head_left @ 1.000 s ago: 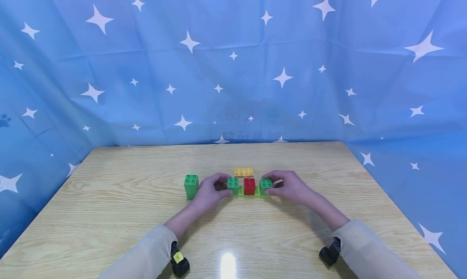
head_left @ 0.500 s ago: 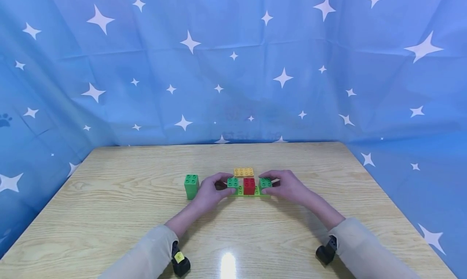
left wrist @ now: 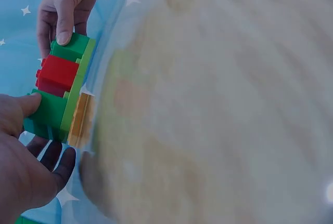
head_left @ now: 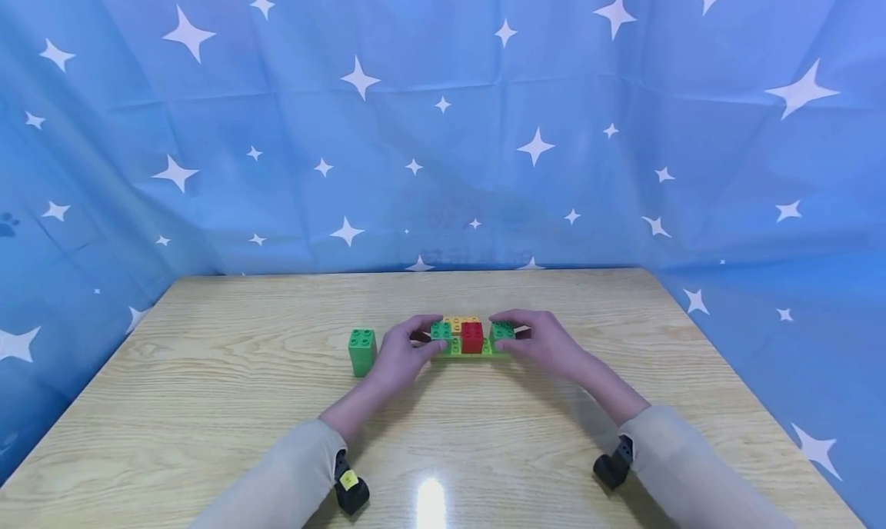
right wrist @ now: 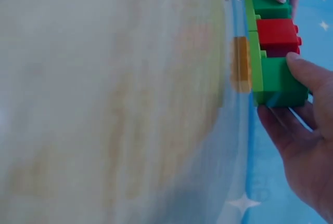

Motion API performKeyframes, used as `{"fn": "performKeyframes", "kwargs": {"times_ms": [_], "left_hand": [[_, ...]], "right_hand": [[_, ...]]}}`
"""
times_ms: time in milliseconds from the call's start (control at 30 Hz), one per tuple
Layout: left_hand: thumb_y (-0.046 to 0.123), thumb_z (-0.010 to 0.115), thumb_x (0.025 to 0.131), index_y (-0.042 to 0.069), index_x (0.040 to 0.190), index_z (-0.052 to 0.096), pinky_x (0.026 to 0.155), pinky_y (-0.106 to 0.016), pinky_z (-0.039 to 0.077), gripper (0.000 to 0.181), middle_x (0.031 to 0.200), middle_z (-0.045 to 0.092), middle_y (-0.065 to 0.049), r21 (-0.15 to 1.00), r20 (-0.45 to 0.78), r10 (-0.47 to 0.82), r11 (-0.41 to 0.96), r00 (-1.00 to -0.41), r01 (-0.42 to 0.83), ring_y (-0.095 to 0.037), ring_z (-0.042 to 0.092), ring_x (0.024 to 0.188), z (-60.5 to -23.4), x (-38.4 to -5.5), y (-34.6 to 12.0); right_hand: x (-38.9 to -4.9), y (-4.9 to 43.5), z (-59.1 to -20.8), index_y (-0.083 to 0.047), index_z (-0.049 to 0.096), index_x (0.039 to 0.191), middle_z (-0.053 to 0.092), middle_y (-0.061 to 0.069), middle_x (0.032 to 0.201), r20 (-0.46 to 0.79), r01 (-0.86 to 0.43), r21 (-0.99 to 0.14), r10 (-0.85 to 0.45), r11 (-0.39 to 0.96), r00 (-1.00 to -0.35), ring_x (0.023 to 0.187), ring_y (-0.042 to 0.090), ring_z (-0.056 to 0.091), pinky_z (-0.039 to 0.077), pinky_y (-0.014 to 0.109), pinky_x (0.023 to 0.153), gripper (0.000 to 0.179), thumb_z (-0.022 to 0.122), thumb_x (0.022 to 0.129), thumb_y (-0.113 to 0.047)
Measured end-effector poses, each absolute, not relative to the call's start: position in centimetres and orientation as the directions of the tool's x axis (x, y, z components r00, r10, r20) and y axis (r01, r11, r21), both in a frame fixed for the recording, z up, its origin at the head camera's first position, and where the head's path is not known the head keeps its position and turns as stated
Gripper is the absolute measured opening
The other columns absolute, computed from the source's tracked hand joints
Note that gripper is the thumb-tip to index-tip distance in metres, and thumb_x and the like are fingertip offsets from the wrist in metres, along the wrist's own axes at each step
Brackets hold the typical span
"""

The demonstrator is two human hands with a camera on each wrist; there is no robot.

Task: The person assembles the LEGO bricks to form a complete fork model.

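My left hand [head_left: 400,354] and right hand [head_left: 552,346] pinch the green end blocks [right wrist: 281,82]; I should keep the base [head_left: 465,355] level.

Light wood-grain tabletop [head_left: 208,406] with a tall green block [head_left: 363,353] and, farther right, a yellow brick [head_left: 456,325]

Pale wood-grain tabletop [head_left: 242,360]: broad, glossy!
Blue white-starred cloth [head_left: 443,133]: creased, behind and beside the tabletop!
White glare [head_left: 431,502]: blazing, tabletop's near part!

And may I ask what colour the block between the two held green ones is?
The block is red; the left wrist view shows it best.
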State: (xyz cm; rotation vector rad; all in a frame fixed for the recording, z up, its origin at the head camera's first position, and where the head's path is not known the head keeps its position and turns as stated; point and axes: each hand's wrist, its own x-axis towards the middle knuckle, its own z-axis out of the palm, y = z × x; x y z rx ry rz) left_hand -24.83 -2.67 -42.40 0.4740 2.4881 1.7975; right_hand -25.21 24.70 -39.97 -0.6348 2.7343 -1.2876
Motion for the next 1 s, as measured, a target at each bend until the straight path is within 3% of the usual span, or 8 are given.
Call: {"fn": "performKeyframes", "kwargs": {"times_ms": [300,667,1000], "left_hand": [[0.011,0.071,0.097,0.011,0.141,0.062,0.078,-0.032,0.057,0.045,0.121,0.066,-0.009,0.935,0.153,0.171,0.294,-0.973,0.199,-0.026,0.06,0.112,-41.1,-25.6,-1.9],[0.011,0.069,0.098,0.006,0.144,0.058,0.094,-0.039,0.055,0.048,0.128,0.066,-0.014,0.911,0.175,0.086,0.363,-0.981,0.195,-0.029,0.062,0.115,-40.7,-26.5,-0.9],[0.005,0.065,0.099,0.005,0.146,0.056,0.098,-0.04,0.054,0.048,0.138,0.061,-0.018,0.916,0.15,0.023,0.372,-0.988,0.148,-0.032,0.06,0.121,-40.9,-27.1,-0.1]], "right_hand": [[-27.0,24.4,-39.2,0.0,0.062,0.138,0.064,0.018,0.133,0.154,-0.366,-0.739,-0.387,0.566,-0.909,0.114,0.034,0.066,0.058,0.041,0.092,0.047,0.075,0.094,-0.011],[-29.0,23.8,-38.5,-0.001,0.062,0.139,0.062,0.02,0.136,0.139,-0.358,-0.738,-0.391,0.572,-0.91,0.119,0.036,0.063,0.055,0.045,0.096,0.044,0.072,0.097,-0.009],[-29.9,23.3,-39.4,0.003,0.059,0.14,0.061,0.021,0.135,0.126,-0.333,-0.752,-0.371,0.569,-0.92,0.119,0.037,0.062,0.055,0.045,0.097,0.045,0.071,0.097,-0.007]]}}
